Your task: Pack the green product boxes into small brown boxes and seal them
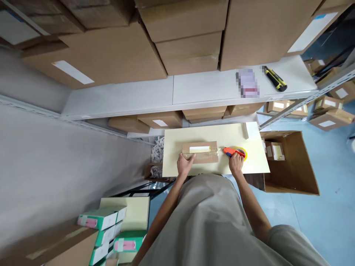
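A small brown cardboard box [205, 159] with a white label and clear tape lies on the cream board [174, 136] in front of me. My left hand [185, 163] grips its near left corner, thumb on top. Just right of the box, my right hand [236, 162] is wrapped around a tape dispenser [229, 150], red with a yellow-rimmed roll. A bit of clear tape shows between the dispenser and the box's right end; whether it joins both I cannot tell.
A large open carton [296, 166] holding a small box stands right of the board. Above is a white shelf [124, 92] with big cartons and a black-yellow utility knife [274, 78]. Green-white boxes [107, 220] are stacked at lower left.
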### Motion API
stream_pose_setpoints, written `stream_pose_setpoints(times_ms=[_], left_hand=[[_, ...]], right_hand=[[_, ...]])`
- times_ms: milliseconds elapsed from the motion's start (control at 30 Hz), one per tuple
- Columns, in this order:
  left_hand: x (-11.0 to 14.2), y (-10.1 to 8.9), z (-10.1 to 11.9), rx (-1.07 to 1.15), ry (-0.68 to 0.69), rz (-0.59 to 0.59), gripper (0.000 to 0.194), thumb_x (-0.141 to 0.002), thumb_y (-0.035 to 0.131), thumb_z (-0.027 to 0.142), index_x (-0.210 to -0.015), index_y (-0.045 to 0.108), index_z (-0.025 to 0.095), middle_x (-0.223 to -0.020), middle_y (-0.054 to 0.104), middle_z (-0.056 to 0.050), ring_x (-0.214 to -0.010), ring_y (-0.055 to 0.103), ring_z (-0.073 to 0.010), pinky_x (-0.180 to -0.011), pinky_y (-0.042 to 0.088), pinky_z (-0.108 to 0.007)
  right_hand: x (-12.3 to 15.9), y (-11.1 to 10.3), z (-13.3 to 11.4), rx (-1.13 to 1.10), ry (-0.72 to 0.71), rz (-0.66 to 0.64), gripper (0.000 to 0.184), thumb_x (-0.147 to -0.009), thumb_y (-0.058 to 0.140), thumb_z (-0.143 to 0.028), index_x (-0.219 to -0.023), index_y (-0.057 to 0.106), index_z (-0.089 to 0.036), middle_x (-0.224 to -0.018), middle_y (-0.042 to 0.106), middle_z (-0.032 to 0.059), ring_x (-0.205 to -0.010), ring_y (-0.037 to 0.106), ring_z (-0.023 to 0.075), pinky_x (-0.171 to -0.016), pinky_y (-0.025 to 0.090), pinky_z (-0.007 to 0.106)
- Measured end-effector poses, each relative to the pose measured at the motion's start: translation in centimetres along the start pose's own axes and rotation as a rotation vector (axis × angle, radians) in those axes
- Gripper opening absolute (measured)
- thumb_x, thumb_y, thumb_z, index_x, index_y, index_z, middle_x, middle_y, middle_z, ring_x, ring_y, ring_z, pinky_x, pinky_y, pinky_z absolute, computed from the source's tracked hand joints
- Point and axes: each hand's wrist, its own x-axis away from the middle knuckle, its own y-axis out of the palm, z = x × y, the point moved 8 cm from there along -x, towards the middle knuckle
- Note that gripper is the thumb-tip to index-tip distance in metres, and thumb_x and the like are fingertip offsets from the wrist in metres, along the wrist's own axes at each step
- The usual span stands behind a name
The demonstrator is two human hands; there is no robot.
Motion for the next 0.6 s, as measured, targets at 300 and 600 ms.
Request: stream_pose_setpoints(times_ms=[300,600], left_hand=[[-0.5,0.4,0.4,-0.026,-0.135,-0.046,0.075,-0.088,0.077,0.080,-0.129,0.067,0.017,-0.128,0.081,-0.025,-0.127,0.076,-0.0436,-0.102,0.058,-0.047],[-0.7,1.7,-1.8,0.419,-0.096,-0.002,0.032,-0.095,0.075,0.053,-0.105,0.077,0.023,-0.113,0.085,-0.012,-0.115,0.078,-0.0336,-0.102,0.058,-0.041]], right_hand=[[3.1,-5.6,-10.0,-0.447,-0.229,0.120,0.077,-0.116,0.038,-0.061,-0.156,0.052,0.003,-0.140,0.070,0.0391,-0.132,0.070,0.0454,-0.114,0.048,0.054],[1.8,-1.6,-9.1,-0.672,-0.212,-0.091,0.074,-0.112,0.031,-0.073,-0.142,0.063,-0.012,-0.108,0.082,0.0234,-0.092,0.077,0.0381,-0.083,0.057,0.043]])
